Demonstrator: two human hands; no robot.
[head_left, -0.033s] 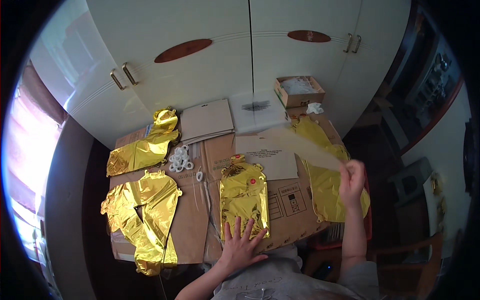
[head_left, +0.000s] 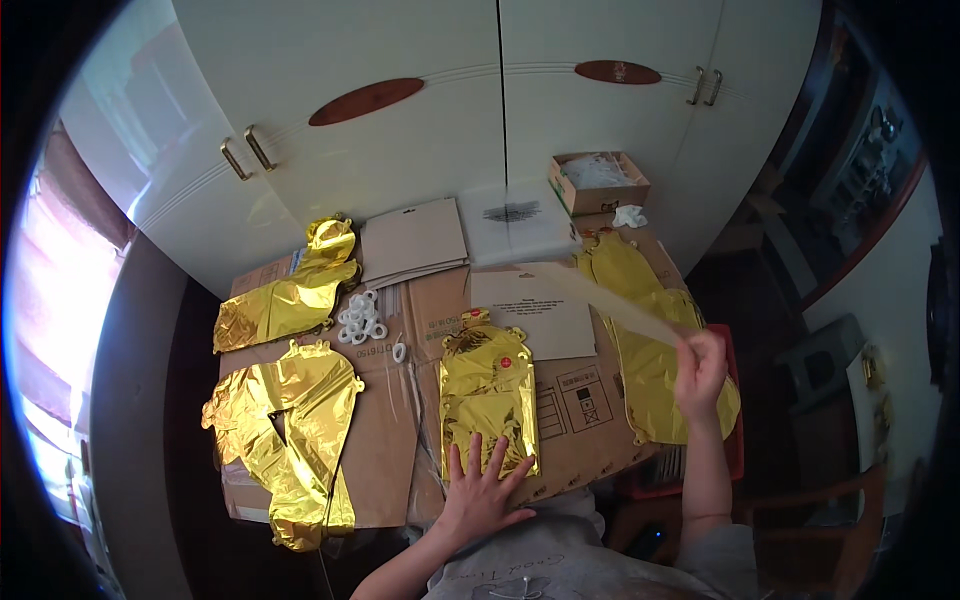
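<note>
My left hand [head_left: 484, 490] lies flat with fingers spread on the lower end of a folded gold foil balloon [head_left: 488, 390], which has a small red round mark. My right hand [head_left: 702, 372] is raised at the right, its fingers pinched on a thin translucent plastic film [head_left: 628, 308]. That film slants up and left to a grey-beige card sheet [head_left: 535, 315] with dark print, lying beyond the folded balloon. Beneath the film and my right hand, another flat gold foil balloon [head_left: 650, 370] is spread out.
At the left lie two more gold foil balloons, one far [head_left: 275, 310] and one near [head_left: 290, 430]. White rings [head_left: 361, 318], stacked card sheets [head_left: 415, 240], printed clear plastic bags [head_left: 515, 220] and a small carton [head_left: 598, 183] sit on the cardboard. White cupboards [head_left: 420, 130] stand behind.
My right hand has shifted slightly down and left, and the film it pinches has moved with it. My left hand has stayed in place.
</note>
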